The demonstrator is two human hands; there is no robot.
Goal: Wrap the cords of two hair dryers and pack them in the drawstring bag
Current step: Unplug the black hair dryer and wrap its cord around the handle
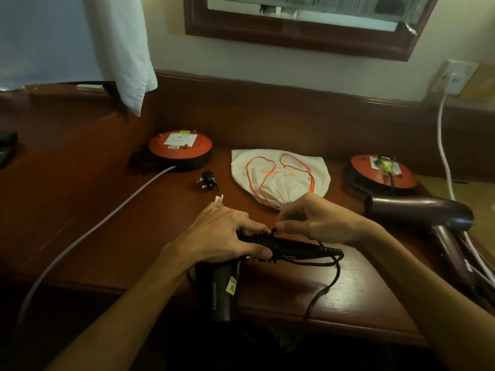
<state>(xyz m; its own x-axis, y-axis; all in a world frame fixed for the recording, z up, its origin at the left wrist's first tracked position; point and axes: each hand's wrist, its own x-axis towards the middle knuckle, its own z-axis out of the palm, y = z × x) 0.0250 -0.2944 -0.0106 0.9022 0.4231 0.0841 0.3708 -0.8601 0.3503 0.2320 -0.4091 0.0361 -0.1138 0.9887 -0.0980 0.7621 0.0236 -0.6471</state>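
The left hand (227,234) clenches the handle of the black hair dryer (267,247) over the cord turns, and the right hand (318,223) pinches the cord (332,279) just beside that grip. If the pinch slackens, the coils could spring loose. Beyond the grips, the plug (206,180) could drag, and the bag (281,175) lies cinched shut on the surface (348,295).

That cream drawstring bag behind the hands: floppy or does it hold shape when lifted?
Likely floppy: the drawstring bag lies flat and creased on the desk. Probably light, since it looks empty. Its loose orange strings may snag fingers.
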